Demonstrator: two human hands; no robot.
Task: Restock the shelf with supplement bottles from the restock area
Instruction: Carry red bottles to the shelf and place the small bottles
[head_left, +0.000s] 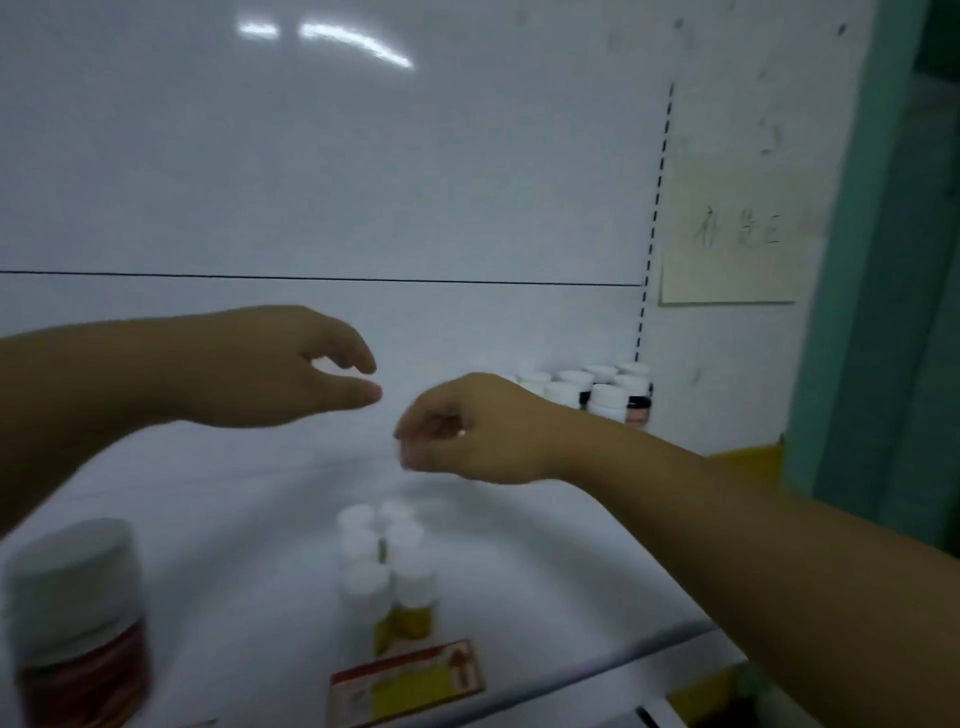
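While both hands hover above the white shelf (545, 561), neither touches a bottle. On the left hand (270, 366) the fingers are curved, with thumb and forefinger apart around nothing. On the right hand (467, 431) the fingers curl loosely toward the thumb, with nothing visible between them, though blur softens the view. Below them, yellow-labelled supplement bottles (387, 566) stand clustered mid-shelf, behind a shelf tag (410, 680). A larger red-brown bottle (78, 623) stands near left. Dark-bodied bottles (597, 389) cluster at the back right, beside a dashed line (655, 208) and a paper note (737, 182).

Glossy white shelf (519, 545), smooth plastic caps (358, 517)
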